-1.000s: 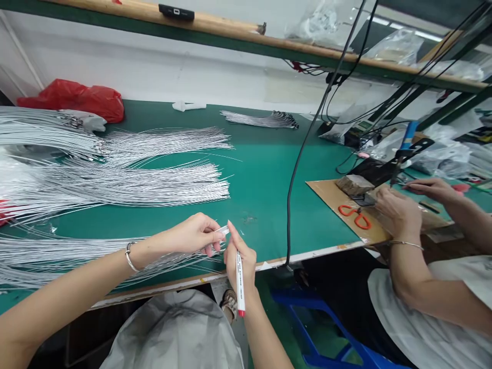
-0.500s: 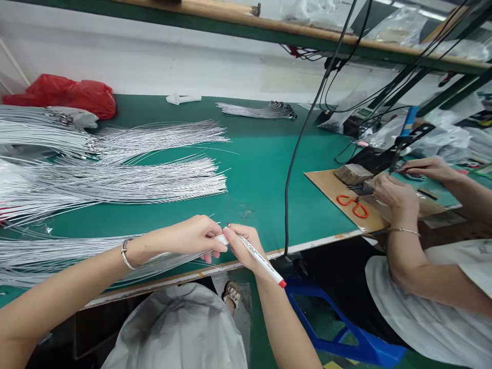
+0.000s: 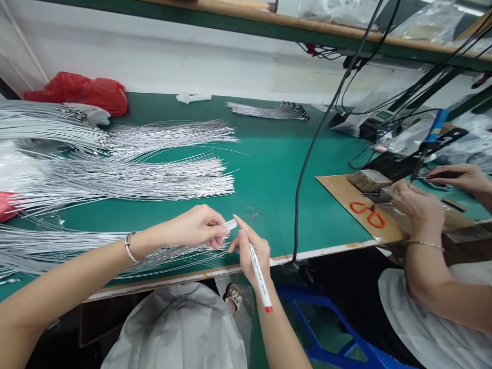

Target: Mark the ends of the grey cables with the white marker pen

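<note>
Gripping white pc (image 3: pixel 230 224) in L hand (image 3: pixel 202 225), pen (image 3: pixel 260 279) in R hand (image 3: pixel 263 255), prob. midway; can't tell wires (image 3: pixel 184 182) done vs. left.

Slim cylindrical white marker (image 3: pixel 260 277), red-ended, shows dark lettering; long thin wires (image 3: pixel 172 179) are silver-grey, flat tabletop (image 3: pixel 277 169) green.

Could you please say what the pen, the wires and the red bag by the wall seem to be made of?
The pen: probably plastic, given its smooth white printed barrel.
The wires: likely metal, perhaps coated; thin, grey, shiny strands.
The red bag: apparently thin plastic, with glossy creases.
</note>
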Demonstrator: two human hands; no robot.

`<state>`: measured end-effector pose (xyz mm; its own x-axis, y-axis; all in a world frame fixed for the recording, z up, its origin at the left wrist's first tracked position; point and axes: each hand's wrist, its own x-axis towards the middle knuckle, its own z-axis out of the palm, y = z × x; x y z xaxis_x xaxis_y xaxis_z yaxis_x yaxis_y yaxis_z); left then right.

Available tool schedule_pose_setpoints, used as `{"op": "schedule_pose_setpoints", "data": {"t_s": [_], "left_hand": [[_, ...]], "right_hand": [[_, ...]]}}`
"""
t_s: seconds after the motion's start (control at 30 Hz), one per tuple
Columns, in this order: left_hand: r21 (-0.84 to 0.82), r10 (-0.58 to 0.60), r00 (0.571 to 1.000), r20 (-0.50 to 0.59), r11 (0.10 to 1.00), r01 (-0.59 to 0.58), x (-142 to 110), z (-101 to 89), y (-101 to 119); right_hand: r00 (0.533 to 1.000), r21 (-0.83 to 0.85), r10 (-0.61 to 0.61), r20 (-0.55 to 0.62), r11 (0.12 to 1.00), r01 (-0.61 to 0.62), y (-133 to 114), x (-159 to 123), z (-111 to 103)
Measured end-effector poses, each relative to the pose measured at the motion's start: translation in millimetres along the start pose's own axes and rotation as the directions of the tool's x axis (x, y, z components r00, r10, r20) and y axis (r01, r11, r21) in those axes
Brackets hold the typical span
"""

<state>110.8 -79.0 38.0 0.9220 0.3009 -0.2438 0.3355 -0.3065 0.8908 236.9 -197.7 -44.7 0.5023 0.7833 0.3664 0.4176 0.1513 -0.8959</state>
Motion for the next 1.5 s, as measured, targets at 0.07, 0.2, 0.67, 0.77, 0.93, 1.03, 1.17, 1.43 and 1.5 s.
{"op": "schedule_pose_setpoints", "data": {"t_s": [0.07, 0.2, 0.67, 0.77, 0.93, 1.03, 1.17, 1.43, 1.5], "left_hand": [[-0.009, 0.006, 1.000, -0.011, 1.000, -0.006, -0.5, -1.1, 1.3], [-0.007, 0.006, 1.000, -0.005, 1.000, -0.006, -1.1, -1.0, 4.4], [0.022, 0.011, 1.000, 0.012, 1.000, -0.011, 8.2, 5.1, -3.5], [0.022, 0.005, 0.999, 0.040, 1.000, -0.006, 8.8, 6.5, -1.3], [0.002, 0.007, 0.995, 0.100, 1.000, -0.007, 8.8, 10.4, 0.1], [-0.051, -0.013, 0.994, 0.105, 0.999, 0.018, 8.9, 10.2, 0.9], [-0.054, -0.001, 0.994, 0.109, 0.999, 0.007, 9.0, 8.3, 2.5], [-0.009, 0.013, 0.990, 0.141, 1.000, -0.012, 9.7, 10.0, 0.0], [-0.003, 0.013, 0.987, 0.159, 1.000, -0.013, 9.9, 10.1, 0.4]], "right_hand": [[1.000, -0.020, -0.024, -0.011, 1.000, 0.024, -1.6, -2.5, 3.8], [0.997, -0.040, -0.075, -0.031, 0.996, 0.074, -0.6, -3.8, 8.8], [0.987, -0.173, -0.154, -0.054, 0.974, 0.143, 2.4, -9.0, 8.1], [1.000, -0.027, -0.003, 0.019, 1.000, 0.004, 4.7, -2.8, -4.4], [0.996, 0.017, -0.061, 0.066, 0.998, 0.060, 3.1, 9.5, -26.1], [0.982, -0.057, -0.182, -0.042, 0.982, 0.180, 1.2, 6.0, -26.2], [0.978, -0.046, -0.206, -0.035, 0.978, 0.204, 2.8, -3.6, -18.2], [0.984, 0.078, -0.029, 0.174, 0.997, 0.016, -1.8, 15.1, -25.1], [0.966, 0.109, 0.020, 0.257, 0.993, -0.050, -5.7, 22.0, -27.1]]}}
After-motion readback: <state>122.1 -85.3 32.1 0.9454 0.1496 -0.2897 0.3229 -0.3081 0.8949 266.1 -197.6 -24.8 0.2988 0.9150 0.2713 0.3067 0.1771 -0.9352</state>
